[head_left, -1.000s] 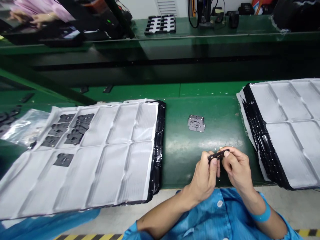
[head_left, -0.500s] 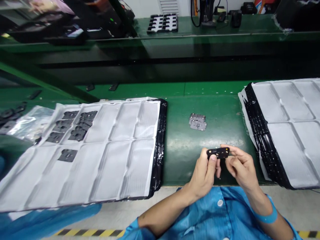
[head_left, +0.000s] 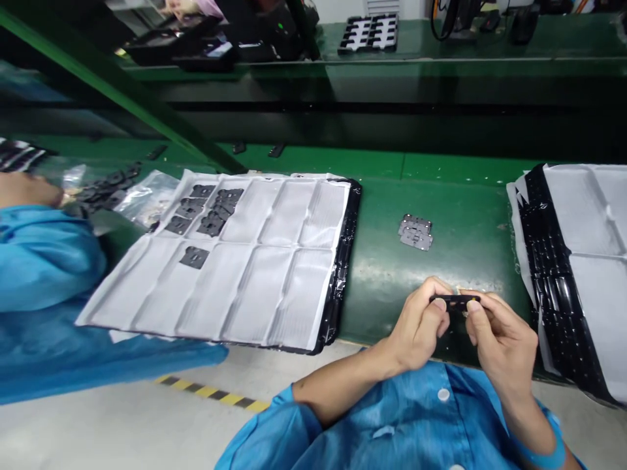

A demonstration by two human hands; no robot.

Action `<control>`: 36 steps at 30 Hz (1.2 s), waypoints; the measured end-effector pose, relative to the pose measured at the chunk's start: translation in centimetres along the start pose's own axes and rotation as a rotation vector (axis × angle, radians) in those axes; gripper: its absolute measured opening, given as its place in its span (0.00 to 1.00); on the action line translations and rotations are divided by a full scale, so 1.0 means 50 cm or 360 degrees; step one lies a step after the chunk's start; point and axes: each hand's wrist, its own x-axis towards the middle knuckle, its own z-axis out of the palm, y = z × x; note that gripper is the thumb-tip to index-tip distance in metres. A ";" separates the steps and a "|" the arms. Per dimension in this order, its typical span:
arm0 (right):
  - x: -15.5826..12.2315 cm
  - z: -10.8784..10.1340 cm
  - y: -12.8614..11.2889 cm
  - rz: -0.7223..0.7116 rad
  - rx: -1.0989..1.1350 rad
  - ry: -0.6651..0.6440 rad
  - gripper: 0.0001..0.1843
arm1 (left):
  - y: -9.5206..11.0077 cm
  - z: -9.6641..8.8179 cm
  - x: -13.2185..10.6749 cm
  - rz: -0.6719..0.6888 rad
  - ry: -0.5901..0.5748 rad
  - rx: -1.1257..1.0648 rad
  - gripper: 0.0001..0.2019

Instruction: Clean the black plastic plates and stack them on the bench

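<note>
A small black plastic part (head_left: 455, 303) with light marks is held level above the front edge of the green bench. My left hand (head_left: 422, 321) grips its left end, thumb on the near face and fingers behind. The right end is pinched by my right hand (head_left: 499, 333), thumb and fingers closed on it. Something pale and tiny shows at its upper edge, too small to name. Beyond my hands, a few overlapping flat grey plates (head_left: 416, 232) lie on the green bench top (head_left: 377, 281).
Left stands a white-lined compartment tray (head_left: 274, 261) holding several dark plates (head_left: 215, 212). Another lined tray stack (head_left: 588, 215) stands right. A plastic bag (head_left: 149, 199) and black parts (head_left: 110, 186) lie far left, near a co-worker's hand (head_left: 29, 189). A green post (head_left: 147, 108) slants overhead.
My right hand has come in to pinch the part's right end, and the part has tilted flatter. The view has swung left, bringing in a co-worker's arm.
</note>
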 end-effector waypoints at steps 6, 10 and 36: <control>-0.009 0.003 -0.003 -0.0027 -0.0078 0.0050 0.09 | 0.005 0.003 0.001 0.0060 0.0059 -0.0085 0.23; -0.012 0.005 -0.002 -0.0065 -0.0100 0.0047 0.09 | 0.003 0.003 0.007 0.0093 0.0089 -0.0117 0.23; -0.019 0.016 0.001 -0.0097 -0.0179 0.0147 0.10 | -0.014 0.003 0.017 0.0090 0.0128 0.0030 0.10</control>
